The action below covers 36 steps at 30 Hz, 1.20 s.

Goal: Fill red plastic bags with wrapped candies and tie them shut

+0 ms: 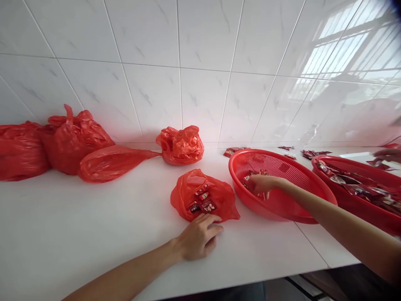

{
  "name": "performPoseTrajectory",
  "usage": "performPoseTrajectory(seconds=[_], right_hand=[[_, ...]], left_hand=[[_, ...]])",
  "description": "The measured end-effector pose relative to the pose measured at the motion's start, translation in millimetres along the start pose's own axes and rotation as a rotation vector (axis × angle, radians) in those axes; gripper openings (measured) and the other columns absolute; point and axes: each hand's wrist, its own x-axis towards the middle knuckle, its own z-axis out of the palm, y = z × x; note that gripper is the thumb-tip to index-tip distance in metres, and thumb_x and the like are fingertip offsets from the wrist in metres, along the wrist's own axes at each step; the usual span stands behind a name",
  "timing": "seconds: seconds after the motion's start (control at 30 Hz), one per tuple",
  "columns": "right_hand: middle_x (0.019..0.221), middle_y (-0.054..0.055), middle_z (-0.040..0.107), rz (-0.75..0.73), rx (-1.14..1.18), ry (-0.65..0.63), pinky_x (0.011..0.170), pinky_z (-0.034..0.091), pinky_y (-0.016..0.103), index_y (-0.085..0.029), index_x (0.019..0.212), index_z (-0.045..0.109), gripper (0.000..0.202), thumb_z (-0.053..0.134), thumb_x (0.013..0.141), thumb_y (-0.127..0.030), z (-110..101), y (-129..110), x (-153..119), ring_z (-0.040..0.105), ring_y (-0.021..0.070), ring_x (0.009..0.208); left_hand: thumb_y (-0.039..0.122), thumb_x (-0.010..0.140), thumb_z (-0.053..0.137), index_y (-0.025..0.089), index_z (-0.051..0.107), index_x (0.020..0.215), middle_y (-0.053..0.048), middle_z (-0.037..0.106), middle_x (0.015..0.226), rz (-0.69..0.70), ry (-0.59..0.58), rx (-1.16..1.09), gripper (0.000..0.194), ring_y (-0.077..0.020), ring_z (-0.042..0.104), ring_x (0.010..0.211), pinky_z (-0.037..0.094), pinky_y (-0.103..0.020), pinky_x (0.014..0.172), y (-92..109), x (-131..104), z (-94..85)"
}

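Observation:
An open red plastic bag (224,194) lies on the white table with several small dark red packets (206,205) inside. My left hand (199,236) rests at the bag's near edge, its fingers apart, touching the rim. My right hand (260,184) reaches into the left part of a red perforated basket (291,179), over small packets at its bottom. The fingers point down and are partly hidden, so what they hold cannot be made out.
Full red bags (73,142) stand at the left by the tiled wall, with a flat one beside them. A knotted bag (181,146) sits behind. At the right are a second basket (376,167) of packets, loose packets (315,154) and another person's hand.

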Motion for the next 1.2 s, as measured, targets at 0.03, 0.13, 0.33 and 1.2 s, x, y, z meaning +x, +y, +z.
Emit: performPoseTrajectory(seconds=[0.03, 0.13, 0.33, 1.2], right_hand=[[0.059, 0.002, 0.064, -0.023, 0.035, -0.136, 0.052, 0.049, 0.027, -0.015, 0.058, 0.062, 0.008, 0.067, 0.064, -0.011, -7, -6, -1, 0.063, 0.0152, 0.052], [0.072, 0.005, 0.068, -0.200, 0.180, -0.114, 0.054, 0.051, 0.028, -0.016, 0.070, 0.063, 0.007, 0.057, 0.074, -0.016, -26, -34, -9, 0.066, 0.0172, 0.060], [0.092, 0.005, 0.073, -0.436, 0.209, -0.157, 0.070, 0.055, 0.029, -0.018, 0.093, 0.069, 0.017, 0.057, 0.082, -0.021, -2, -113, -21, 0.070, 0.0179, 0.077], [0.137, 0.016, 0.059, -0.518, -0.518, 0.295, 0.122, 0.023, 0.057, -0.017, 0.100, 0.068, 0.026, 0.050, 0.086, -0.004, 70, -105, -46, 0.024, 0.0340, 0.150]], left_hand=[[0.013, 0.086, 0.053, 0.017, 0.066, 0.111, -0.012, 0.063, 0.123, 0.001, 0.003, 0.004, 0.029, -0.0219, 0.062, 0.101, 0.053, -0.038, 0.093, 0, 0, 0.4], [0.011, 0.085, 0.053, 0.018, 0.065, 0.113, -0.012, 0.063, 0.124, 0.018, 0.003, 0.013, 0.032, -0.0216, 0.063, 0.101, 0.053, -0.038, 0.093, -2, -1, 1.9], [0.006, 0.090, 0.045, 0.018, 0.065, 0.112, -0.011, 0.065, 0.119, 0.089, 0.015, 0.023, 0.033, -0.0189, 0.065, 0.099, 0.056, -0.034, 0.088, -2, 0, -0.7], [0.015, 0.079, 0.060, 0.015, 0.053, 0.135, -0.017, 0.054, 0.115, -0.517, 0.468, 0.612, 0.056, -0.0348, 0.055, 0.114, 0.048, -0.051, 0.097, -83, -8, -122.3]])
